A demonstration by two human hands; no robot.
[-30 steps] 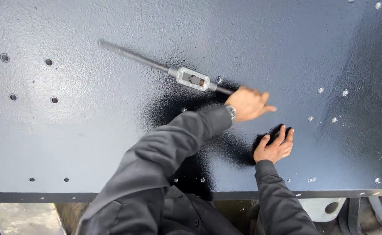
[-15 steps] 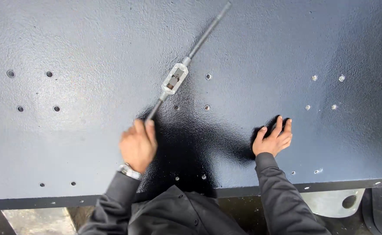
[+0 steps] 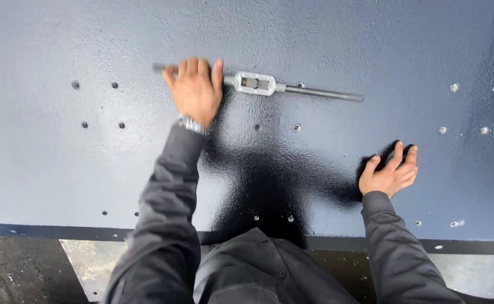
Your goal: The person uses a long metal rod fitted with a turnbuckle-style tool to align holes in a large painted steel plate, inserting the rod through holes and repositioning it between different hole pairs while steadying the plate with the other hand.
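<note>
Your left hand (image 3: 195, 90) grips the metal wrench (image 3: 258, 83) handle. Your right hand (image 3: 390, 173) lies spread flat on the dark plate (image 3: 371, 45), near small holes (image 3: 275, 127).

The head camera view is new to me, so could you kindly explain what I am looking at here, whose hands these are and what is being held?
There is no machine here: a person wears a camera on the head, so you look straight down over their chest and dark sleeves at their own two hands. In front of them lies a large dark painted metal plate with small drilled holes in groups. The left hand grips one end of a long metal bar, the handle of a tap wrench, a hand tool for cutting threads in holes. Its silver middle block sits on the plate, and the other bar sticks out to the right. A wristwatch shows at that wrist. The right hand holds nothing; it lies flat on the plate, fingers spread. The black patch between the arms looks like the person's shadow.
</note>
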